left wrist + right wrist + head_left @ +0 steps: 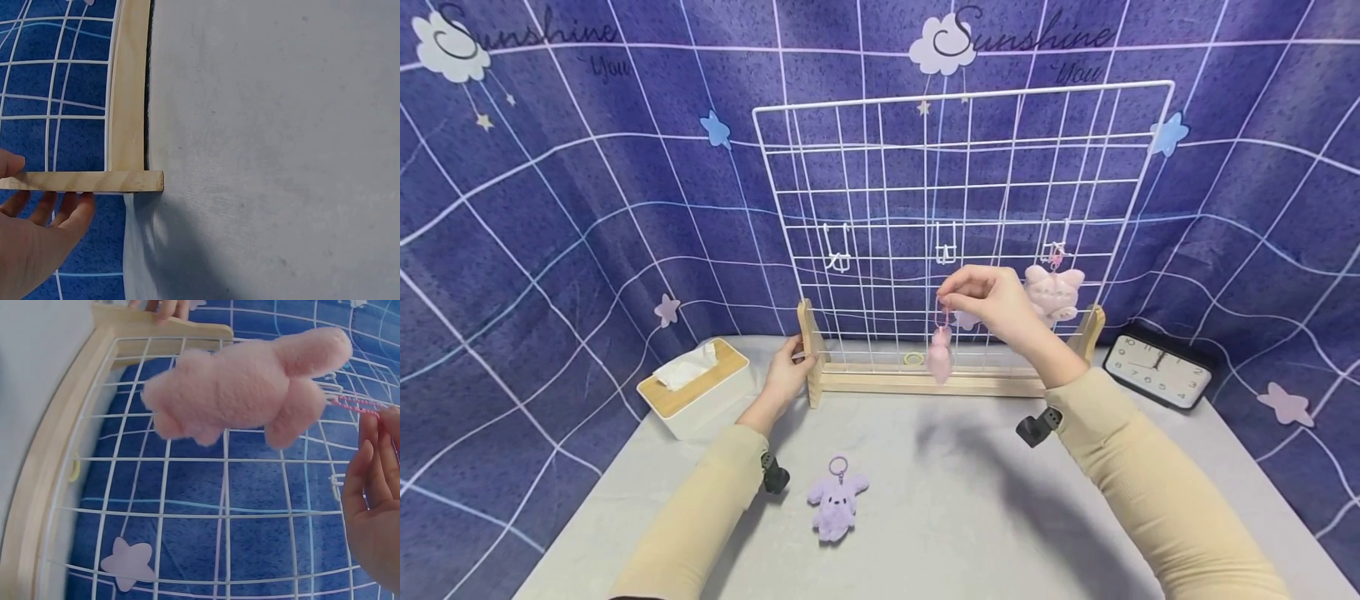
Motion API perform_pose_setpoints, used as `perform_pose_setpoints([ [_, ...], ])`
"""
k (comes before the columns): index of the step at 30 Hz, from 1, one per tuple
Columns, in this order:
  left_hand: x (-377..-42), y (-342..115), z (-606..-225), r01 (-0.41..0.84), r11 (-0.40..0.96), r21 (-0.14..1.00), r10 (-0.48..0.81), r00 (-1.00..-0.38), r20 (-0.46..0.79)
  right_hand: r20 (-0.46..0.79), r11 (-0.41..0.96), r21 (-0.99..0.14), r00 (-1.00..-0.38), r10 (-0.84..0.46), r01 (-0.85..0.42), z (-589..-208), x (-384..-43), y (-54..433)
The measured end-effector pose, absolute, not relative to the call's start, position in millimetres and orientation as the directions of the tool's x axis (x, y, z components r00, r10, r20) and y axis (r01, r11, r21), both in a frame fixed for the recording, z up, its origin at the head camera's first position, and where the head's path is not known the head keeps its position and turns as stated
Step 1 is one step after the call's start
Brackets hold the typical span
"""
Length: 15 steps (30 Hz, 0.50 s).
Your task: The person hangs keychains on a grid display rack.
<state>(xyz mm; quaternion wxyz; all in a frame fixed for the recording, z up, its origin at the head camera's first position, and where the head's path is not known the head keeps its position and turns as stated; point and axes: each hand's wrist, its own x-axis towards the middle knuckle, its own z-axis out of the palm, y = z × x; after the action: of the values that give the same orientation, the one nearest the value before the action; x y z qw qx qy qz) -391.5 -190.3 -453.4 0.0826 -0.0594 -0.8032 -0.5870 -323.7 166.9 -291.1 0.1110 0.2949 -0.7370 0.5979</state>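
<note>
My right hand point(988, 304) pinches the pink bead chain point(357, 405) of a pink plush keychain point(939, 357). The plush hangs below my fingertips, in front of the white wire grid panel point(225, 515) and under its middle hook point(946, 252). In the right wrist view its furry body point(240, 387) fills the upper middle. My left hand point(786, 372) grips the left upright of the wooden stand point(81, 181), thumb on one side and fingers on the other. A pale pink plush keychain point(1051, 293) hangs from the right hook point(1051, 248), partly behind my right hand.
The left hook point(837, 254) holds nothing. On the grey tabletop lies a purple plush keychain point(835, 506) with a ring. A tissue box point(722, 383) stands at the left, a clock point(1159, 367) at the right. Behind the stand is a yellowish ring point(913, 358).
</note>
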Motion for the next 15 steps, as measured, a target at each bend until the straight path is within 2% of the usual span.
perform_pose_setpoints([
  [15, -391, -191, -453, 0.179, 0.303, 0.936, 0.003, -0.982, 0.187, 0.625, 0.076, -0.767, -0.769, -0.135, -0.637, -276, -333, 166],
])
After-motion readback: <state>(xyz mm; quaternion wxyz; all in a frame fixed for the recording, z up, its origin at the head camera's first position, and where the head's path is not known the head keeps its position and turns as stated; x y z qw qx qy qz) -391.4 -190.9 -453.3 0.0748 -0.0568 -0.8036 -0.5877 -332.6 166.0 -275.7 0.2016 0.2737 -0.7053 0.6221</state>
